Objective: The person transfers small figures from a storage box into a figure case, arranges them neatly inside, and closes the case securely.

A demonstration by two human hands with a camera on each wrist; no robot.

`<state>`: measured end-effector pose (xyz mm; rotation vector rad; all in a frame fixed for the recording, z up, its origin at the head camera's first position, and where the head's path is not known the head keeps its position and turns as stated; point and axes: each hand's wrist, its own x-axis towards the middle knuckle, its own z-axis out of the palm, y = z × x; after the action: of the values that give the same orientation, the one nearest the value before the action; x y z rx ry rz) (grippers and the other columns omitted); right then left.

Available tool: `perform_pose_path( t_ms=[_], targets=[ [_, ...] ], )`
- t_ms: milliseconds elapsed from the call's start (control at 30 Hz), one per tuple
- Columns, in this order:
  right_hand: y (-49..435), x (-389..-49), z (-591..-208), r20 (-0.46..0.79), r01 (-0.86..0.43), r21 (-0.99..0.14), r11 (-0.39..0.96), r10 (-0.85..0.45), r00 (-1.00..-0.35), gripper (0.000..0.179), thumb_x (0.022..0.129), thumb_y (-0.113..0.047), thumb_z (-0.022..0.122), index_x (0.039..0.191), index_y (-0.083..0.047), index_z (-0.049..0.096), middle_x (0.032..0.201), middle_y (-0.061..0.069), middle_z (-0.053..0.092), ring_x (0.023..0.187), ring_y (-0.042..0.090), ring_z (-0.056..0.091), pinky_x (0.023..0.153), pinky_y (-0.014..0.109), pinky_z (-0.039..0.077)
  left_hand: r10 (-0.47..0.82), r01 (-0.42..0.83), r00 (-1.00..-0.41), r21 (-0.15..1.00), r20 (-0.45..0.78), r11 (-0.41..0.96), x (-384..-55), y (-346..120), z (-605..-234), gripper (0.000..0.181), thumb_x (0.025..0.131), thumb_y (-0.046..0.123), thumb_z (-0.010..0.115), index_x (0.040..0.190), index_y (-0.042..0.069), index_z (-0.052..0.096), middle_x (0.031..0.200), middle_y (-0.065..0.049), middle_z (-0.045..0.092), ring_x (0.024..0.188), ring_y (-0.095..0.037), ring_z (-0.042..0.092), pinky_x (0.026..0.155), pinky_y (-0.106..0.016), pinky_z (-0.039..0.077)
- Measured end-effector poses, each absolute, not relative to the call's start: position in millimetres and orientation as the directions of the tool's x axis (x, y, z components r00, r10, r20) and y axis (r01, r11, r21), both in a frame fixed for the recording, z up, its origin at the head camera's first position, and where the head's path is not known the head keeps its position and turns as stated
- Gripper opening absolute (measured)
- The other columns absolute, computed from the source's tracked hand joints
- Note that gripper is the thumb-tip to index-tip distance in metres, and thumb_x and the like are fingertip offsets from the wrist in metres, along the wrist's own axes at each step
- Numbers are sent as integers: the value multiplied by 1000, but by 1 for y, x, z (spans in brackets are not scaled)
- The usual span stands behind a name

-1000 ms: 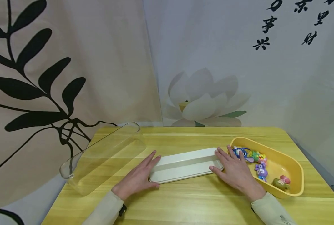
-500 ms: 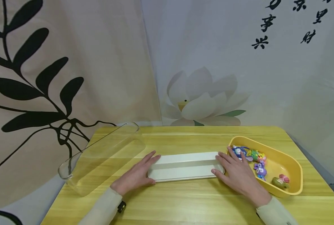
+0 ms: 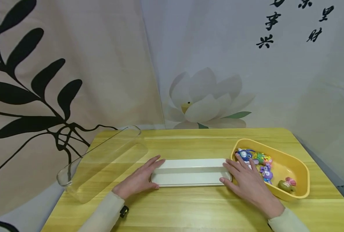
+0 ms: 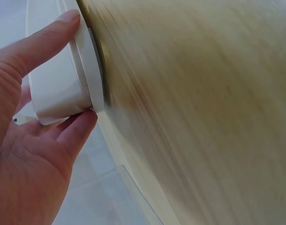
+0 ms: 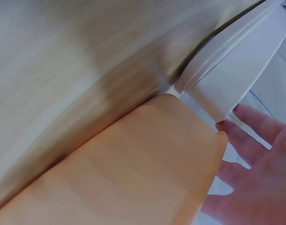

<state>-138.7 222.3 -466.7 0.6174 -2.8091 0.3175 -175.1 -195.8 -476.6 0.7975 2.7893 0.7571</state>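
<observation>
A long white plastic box [image 3: 191, 178] lies lengthwise across the middle of the table, a thin lip running round its bottom edge. At its left end my left hand [image 3: 138, 179] holds it, thumb [image 4: 49, 42] along the near side and fingers [image 4: 79, 129] behind the end. My right hand [image 3: 248, 180] is at the other end, its fingers [image 5: 260, 122] fairly straight and touching the upper end edge. The fingertips overlap the rim of the yellow tray [image 3: 302, 180] in the head view.
Several small toy figures lie in the yellow tray, among them a purple one [image 3: 266, 174] and a green-and-pink one [image 3: 286, 184]. A clear long container [image 3: 102, 167] lies at the table's left edge. Printed curtains [image 3: 125, 64] hang behind the table [image 3: 189, 212].
The white box has turned from slanted to nearly square with the table edge; its right end has come nearer, both hands staying at its ends. The head view has shifted slightly.
</observation>
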Motion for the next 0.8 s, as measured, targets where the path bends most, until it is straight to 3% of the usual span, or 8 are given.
perform_pose_path(
  t_ms=[300,533,800],
  targets=[
    [247,-144,-453,350,-370,-378,849,-239,-906,57,103,-40,63,145,-2,57,150,21,54,142,50,41,109,73,36,534,441,-845,551,-11,709,-174,-198,-474,100,82,17,90,164,17,32,173,-13,13,149,-38,35,110,-52,49],
    [281,-146,-434,257,-196,-536,821,-63,-964,57,108,-41,53,150,-3,49,141,32,56,113,54,60,86,70,49,555,462,-832,562,6,687,-175,-200,-474,100,82,14,90,164,16,32,174,-12,11,150,-37,35,110,-50,49],
    [305,-146,-434,147,-117,-617,778,-32,-989,61,109,-43,49,151,1,47,145,34,53,119,54,57,87,69,51,577,492,-816,530,5,691,-174,-201,-475,97,84,16,88,163,17,33,172,-14,16,149,-39,37,112,-51,48]
  ],
)
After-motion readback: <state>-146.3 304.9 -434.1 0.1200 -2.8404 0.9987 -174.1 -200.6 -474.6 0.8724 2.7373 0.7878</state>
